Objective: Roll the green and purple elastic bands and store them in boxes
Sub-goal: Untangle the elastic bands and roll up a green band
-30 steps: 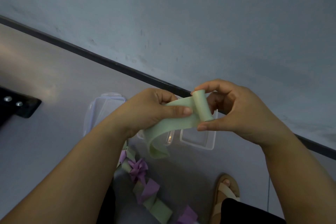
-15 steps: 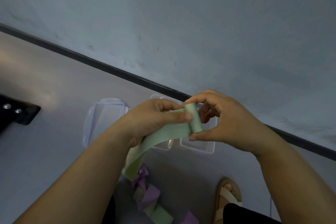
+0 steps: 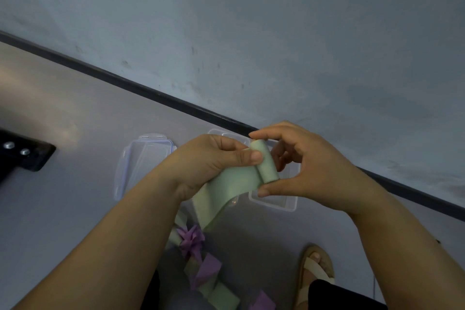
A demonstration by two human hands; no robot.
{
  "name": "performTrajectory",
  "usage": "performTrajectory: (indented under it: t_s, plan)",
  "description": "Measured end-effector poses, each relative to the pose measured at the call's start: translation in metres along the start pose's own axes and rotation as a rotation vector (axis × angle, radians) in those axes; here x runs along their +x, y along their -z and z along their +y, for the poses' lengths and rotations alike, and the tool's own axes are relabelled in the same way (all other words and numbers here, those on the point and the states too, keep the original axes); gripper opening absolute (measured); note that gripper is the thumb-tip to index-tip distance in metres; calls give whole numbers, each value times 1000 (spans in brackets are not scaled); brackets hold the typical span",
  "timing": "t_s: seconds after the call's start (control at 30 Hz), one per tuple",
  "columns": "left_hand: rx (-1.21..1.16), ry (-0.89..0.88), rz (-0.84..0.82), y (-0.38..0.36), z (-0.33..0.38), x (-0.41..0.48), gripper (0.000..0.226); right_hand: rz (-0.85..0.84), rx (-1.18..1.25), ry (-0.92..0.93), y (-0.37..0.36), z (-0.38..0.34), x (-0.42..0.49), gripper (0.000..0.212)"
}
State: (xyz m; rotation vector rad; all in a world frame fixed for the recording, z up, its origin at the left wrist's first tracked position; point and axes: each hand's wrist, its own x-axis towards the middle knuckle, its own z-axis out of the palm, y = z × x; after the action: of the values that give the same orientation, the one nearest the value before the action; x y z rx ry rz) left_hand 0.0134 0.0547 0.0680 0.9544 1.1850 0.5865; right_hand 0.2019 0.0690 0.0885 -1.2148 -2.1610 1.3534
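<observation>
A pale green elastic band (image 3: 234, 184) is partly rolled; its small roll sits at the upper end and the loose tail hangs down toward my lap. My right hand (image 3: 307, 166) pinches the roll between thumb and fingertips. My left hand (image 3: 214, 158) grips the flat part just beside the roll, thumb pressed on top. Below, a heap of green and purple bands (image 3: 201, 267) lies loose on my lap. A clear plastic box (image 3: 274, 204) stands on the floor behind my hands, mostly hidden by them.
A clear box lid (image 3: 141, 161) lies on the grey floor to the left. A black bracket with bolts (image 3: 22, 156) sits at the far left. A dark skirting line (image 3: 125, 83) meets the wall. My sandalled foot (image 3: 314, 269) rests at lower right.
The hanging tail has straightened and dropped lower than a second ago. Both hands kept their hold on the green band while the view shifted a little.
</observation>
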Motion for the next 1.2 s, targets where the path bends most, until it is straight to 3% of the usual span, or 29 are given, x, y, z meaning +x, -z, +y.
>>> performTrajectory:
  t_s: [0.1,0.2,0.3,0.47,0.63,0.77,1.03,1.2]
  plan:
    - [-61,-39,-72,2,1,-1,17,-21,125,8,2,-2,-1,65]
    - [-107,-79,-152,5,1,-1,42,-54,245,13,5,2,-3,66]
    - [-86,-103,-173,6,0,-1,50,-46,282,31,5,2,-3,62]
    - [32,-54,-129,7,2,-2,34,-21,95,61,5,0,-5,58]
    - [201,2,-89,1,6,-5,35,-18,-180,133,2,3,-6,53]
    - [238,30,-17,-4,7,-6,41,-10,-265,139,-1,6,-5,50]
    - [100,-31,-97,4,1,-2,39,-68,10,56,0,2,-5,70]
    - [-18,-76,-235,7,-3,2,45,-77,78,80,1,0,-4,64]
